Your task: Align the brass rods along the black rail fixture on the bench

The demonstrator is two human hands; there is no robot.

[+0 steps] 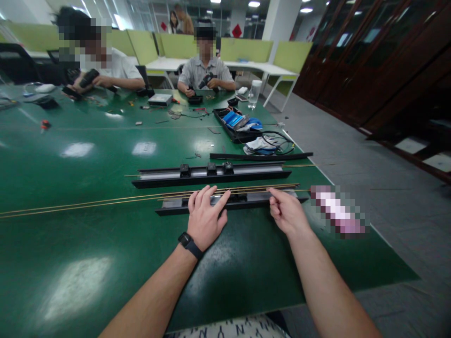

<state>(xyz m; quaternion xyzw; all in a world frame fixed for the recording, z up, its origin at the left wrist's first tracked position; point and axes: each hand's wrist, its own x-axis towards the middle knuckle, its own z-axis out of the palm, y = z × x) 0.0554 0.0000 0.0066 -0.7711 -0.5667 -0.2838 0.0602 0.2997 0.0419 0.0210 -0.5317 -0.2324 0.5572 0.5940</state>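
Several thin brass-coloured rods [105,201] run lengthwise over the nearer black rail [172,211], a long channel with a pale inner face. My left hand [208,216] lies across the rods and rail with its fingers spread, a dark watch on its wrist. At the rail's right part, my right hand [286,209] has its fingers curled, index finger and thumb pinched at the rods. Exactly which rod it grips is hard to see. Just beyond lies a second black rail [158,180] with three small black blocks [211,169] in its channel and a thin rod along it.
A black strip [260,156] lies behind the rails. Farther back are gloves [264,143], a black tray [225,124] with blue items, and a clear cup [254,94]. Two people across the green table [105,244] hold power drills. The table's right edge is near my right arm.
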